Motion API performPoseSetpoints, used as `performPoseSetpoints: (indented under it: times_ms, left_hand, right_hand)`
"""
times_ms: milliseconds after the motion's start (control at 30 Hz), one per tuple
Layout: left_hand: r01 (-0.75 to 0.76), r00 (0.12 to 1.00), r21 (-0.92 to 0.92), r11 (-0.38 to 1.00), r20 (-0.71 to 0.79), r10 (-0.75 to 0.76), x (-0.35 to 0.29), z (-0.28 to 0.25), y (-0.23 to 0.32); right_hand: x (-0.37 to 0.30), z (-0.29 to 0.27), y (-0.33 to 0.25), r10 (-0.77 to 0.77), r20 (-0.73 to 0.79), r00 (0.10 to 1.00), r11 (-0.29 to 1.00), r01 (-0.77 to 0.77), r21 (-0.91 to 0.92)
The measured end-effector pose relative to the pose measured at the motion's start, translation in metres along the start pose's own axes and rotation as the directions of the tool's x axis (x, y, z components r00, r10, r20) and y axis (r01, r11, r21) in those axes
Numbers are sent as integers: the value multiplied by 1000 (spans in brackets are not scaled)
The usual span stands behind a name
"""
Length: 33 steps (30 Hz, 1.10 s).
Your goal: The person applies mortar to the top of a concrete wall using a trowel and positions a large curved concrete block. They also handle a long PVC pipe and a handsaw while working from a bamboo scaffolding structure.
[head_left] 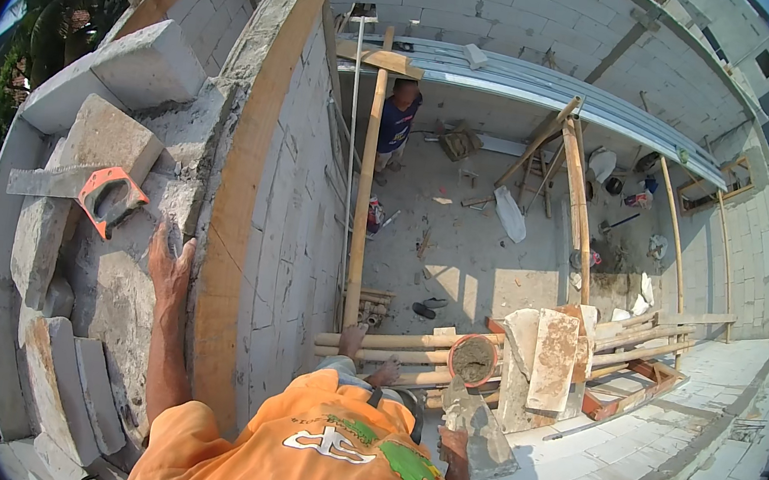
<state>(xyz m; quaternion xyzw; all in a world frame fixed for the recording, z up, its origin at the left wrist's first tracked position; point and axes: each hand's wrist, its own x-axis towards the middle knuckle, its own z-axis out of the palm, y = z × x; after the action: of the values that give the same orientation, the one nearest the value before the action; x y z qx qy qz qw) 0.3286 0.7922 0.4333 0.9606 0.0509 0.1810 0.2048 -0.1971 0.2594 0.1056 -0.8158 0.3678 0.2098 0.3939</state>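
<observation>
Two bare hands belong to a person in an orange shirt, seen from above on the near side of a round mortar bucket. The right hand is just on the near side of the bucket, beside a grey, mortar-smeared trowel; from where I stand the grip is partly hidden, and I cannot tell whether the fingers are closed around the handle. The trowel's blade lies between that hand and the bucket. Grey mortar sits inside the bucket, so some seems left to use. Just right of the bucket are pale slabs, one stained brown; bamboo poles run near its left side. Well left of the bucket, the left hand rests with fingers apart on a rough concrete ledge, gripping nothing, near an orange-handled handsaw. Around the saw, farther left of the bucket, loose blocks lie tilted; I judge these not yet laid. Below and well beyond the bucket, a co-worker in blue stands near long metal channels. Farthest past the bucket, a block wall rises in even courses; that part looks done.
</observation>
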Motion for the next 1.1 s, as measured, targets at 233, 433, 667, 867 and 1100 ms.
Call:
performPoseSetpoints:
  times_ms: [233,433,667,867,1100]
  left_hand:
    - [-48,999,-18,999,-15,48,-2,-5,4]
    - [51,999,-70,996,-2,-51,-1,-12,15]
    - [258,916,-564,784,-115,-384,8,-9,-6]
    - [115,679,-949,-293,291,-674,47,-8,-25]
    - [3,700,-940,-342,247,-671,74,-32,-70]
  right_hand:
    - [-12,-22,-69,432,122,894,852,-449,270]
    - [-15,-28,-61,340,190,921,882,-382,275]
    - [1,-35,-75,403,92,911,846,-409,343]
    - [10,-32,-60,410,115,905,818,-420,392]
    - [-4,-46,-90,363,101,926,850,-374,372]
